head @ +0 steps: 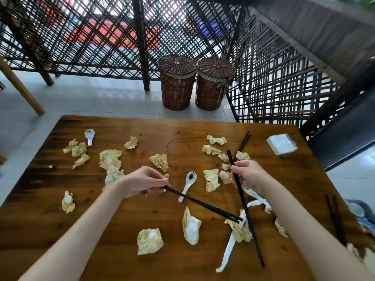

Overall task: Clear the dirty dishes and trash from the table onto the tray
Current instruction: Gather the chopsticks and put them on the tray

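Note:
Over the wooden table (pixel 154 266), my left hand (pixel 145 182) grips one end of a pair of black chopsticks (pixel 203 203) that slant down to the right. My right hand (pixel 248 176) grips another pair of black chopsticks (pixel 246 211) that run from the upper left to the lower right. The two pairs nearly meet over a crumpled napkin (pixel 240 230). A white spoon (pixel 187 186) lies between my hands. Another white spoon (pixel 89 135) lies at the far left. Several crumpled dirty napkins, such as one napkin (pixel 149 241) near me, are scattered across the table. A white paper wrapper strip (pixel 228 252) lies by my right arm.
A third pair of chopsticks (pixel 244 141) lies at the far right beside a white napkin stack (pixel 282 144). More dark chopsticks (pixel 335 218) lie at the right edge. Two wicker baskets (pixel 177 82) stand on the floor beyond the table, before a lattice screen.

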Action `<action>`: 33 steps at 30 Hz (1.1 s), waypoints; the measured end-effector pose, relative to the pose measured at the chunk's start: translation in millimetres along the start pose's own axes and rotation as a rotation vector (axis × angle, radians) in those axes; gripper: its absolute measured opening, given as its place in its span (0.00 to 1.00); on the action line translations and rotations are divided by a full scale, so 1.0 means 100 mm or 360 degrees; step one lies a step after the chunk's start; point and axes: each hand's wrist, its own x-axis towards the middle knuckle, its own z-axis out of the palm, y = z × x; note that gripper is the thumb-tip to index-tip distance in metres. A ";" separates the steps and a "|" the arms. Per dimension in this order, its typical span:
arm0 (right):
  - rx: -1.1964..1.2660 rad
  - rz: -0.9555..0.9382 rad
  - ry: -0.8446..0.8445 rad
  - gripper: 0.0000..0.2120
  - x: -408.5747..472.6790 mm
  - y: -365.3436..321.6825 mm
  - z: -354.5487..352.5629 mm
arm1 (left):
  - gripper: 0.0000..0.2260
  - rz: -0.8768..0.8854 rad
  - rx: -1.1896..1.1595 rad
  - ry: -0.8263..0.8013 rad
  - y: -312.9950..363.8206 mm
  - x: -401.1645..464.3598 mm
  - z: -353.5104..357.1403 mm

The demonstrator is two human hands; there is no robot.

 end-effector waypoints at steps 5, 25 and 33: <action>-0.0006 0.0042 -0.0057 0.07 -0.02 0.10 -0.23 | 0.08 0.0117 0.0127 0.0144 0.42 0.21 0.41; -0.0145 0.0079 -0.0278 0.09 0.29 0.37 -1.63 | 0.10 0.0105 -0.0362 0.0530 1.11 0.68 1.99; -0.0335 0.0094 -0.0234 0.06 0.45 0.42 -1.70 | 0.18 0.0208 -0.0440 0.0732 1.16 0.71 2.12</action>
